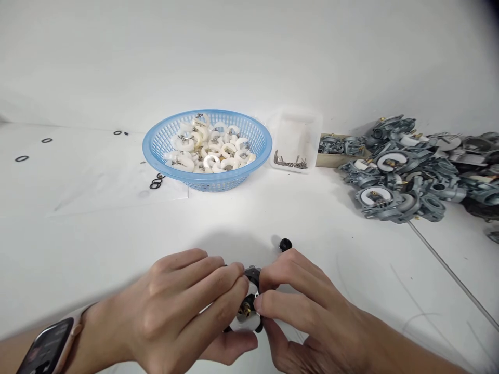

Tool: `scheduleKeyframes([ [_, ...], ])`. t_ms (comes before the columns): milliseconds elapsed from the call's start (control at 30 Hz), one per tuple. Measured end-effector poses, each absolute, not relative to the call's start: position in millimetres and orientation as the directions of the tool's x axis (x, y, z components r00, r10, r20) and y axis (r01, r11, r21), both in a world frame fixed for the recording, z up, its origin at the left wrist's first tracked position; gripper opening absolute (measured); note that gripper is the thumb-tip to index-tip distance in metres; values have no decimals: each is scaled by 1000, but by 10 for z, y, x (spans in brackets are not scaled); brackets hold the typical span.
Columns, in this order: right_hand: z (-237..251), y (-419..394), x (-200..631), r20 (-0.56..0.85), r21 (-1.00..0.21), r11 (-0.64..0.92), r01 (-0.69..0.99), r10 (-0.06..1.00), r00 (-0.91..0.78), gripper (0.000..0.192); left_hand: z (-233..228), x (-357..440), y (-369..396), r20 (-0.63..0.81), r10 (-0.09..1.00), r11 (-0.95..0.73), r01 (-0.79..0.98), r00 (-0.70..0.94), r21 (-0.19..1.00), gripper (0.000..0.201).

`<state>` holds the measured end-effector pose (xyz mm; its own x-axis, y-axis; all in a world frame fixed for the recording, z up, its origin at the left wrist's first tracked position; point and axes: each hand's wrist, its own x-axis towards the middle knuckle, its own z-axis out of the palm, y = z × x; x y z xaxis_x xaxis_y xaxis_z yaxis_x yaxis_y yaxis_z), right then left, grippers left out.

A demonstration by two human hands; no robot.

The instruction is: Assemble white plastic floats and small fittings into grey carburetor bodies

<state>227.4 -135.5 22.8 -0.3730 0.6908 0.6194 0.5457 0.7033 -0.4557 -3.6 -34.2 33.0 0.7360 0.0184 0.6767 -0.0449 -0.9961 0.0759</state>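
Observation:
At the near middle of the table, a carburetor (pixel 245 322) is between my two hands, its white float and brass jets showing through the gap. My left hand (pixel 179 301) is wrapped over its left side, fingers curled onto the top. From the right, my right hand (pixel 304 306) grips the same carburetor, fingertips pressed close by the brass jets and the float's edge. Whether a small part is pinched there is hidden. Just beyond the right knuckles a round black knob-like end (pixel 286 244) shows; the rest of that item is covered.
A blue basket (pixel 206 179) holds many white floats. Beside it is a white tray (pixel 298 124) with thin metal pins. A pile of carburetors (pixel 405 176) and a box (pixel 331 159) stand right, near a thin metal rod (pixel 452 272). Black O-rings (pixel 156 184) lie left on clear plastic.

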Motion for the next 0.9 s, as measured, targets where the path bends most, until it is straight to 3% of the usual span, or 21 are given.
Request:
scheduleKeyframes([
  [533,230,-1358,2283,615,-464,706,535,691,-380,38,353,-11,-333,680,-7,-998,-46,733,38,23],
  [900,254,-1365,2312,586,-437,695,571,702,-406,42,330,24,-311,720,-31,-999,-45,693,1,37],
])
